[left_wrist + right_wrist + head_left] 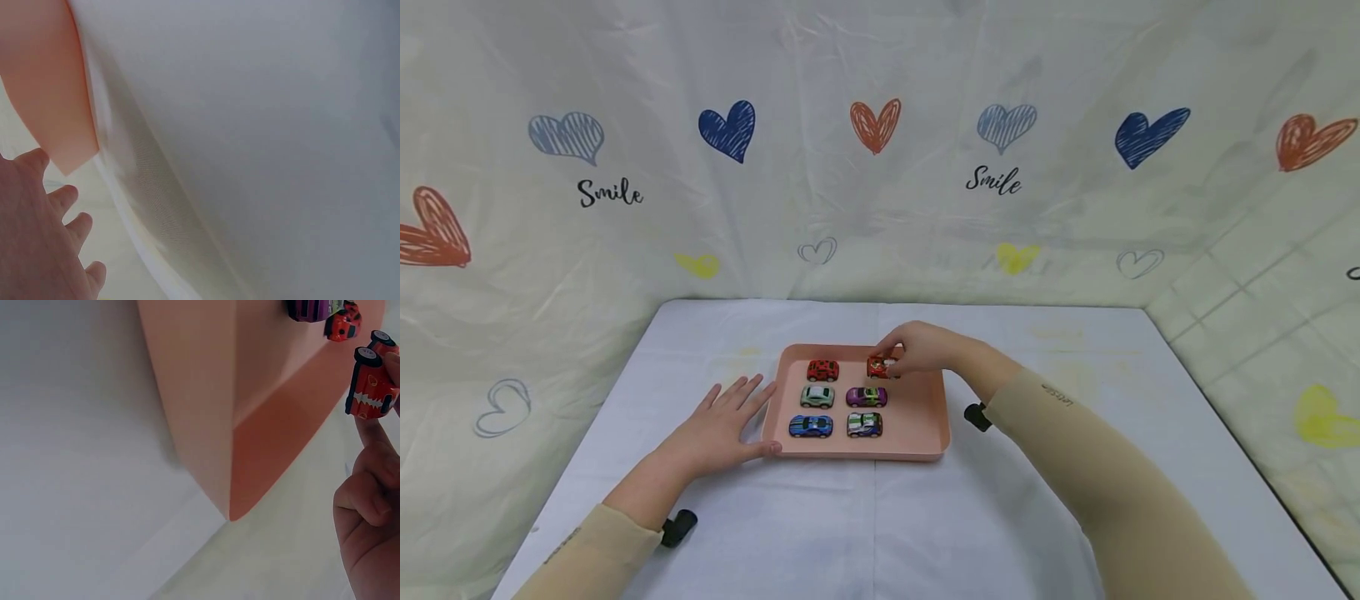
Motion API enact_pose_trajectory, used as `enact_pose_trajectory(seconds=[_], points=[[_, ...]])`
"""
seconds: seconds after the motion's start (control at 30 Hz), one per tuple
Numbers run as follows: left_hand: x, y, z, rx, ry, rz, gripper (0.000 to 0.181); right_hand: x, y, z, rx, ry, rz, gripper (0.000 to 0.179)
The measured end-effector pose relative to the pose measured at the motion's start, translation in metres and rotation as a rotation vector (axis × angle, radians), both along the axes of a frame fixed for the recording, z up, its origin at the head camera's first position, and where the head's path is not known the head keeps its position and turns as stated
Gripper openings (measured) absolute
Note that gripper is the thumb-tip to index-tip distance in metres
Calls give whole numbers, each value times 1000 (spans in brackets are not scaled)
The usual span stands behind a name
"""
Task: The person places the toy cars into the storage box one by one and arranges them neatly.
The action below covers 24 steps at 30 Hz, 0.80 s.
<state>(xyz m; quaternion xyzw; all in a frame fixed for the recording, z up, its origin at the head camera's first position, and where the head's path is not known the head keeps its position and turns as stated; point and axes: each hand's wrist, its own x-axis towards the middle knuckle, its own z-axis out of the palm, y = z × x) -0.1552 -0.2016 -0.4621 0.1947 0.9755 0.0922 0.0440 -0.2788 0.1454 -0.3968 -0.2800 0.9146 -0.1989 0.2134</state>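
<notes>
A pink tray (917,425) lies on the table with several small toy cars in it. My right hand (925,346) pinches a red toy car (373,390) between thumb and finger, over the tray's far part. In the left column are a red car (823,371), a pale green car (817,397) and a blue car (810,427). Beside them stand a purple and green car (867,397) and a white patterned car (865,425). Spread fingers mark my left hand (718,429), whose thumb touches the tray's near left corner.
A white cloth covers the table (820,533). Behind it hangs a pale sheet (925,217) printed with hearts and "Smile". A black wrist camera (679,528) sits at the left cuff, another black wrist camera (977,417) at the right.
</notes>
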Motion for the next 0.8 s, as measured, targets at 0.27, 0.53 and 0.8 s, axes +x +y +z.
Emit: enact_pose_trajectory(seconds=[0.27,0.53,0.8], points=[[0,0,-1,-10,16,-13,102,-8,-20,-5,15,27,60,35],[-1,-1,-1,-25,10,-11,102,-11,-36,-12,81,-1,76,32],[0,-1,-2,-16,10,-11,102,-11,-42,-24,204,59,96,32]])
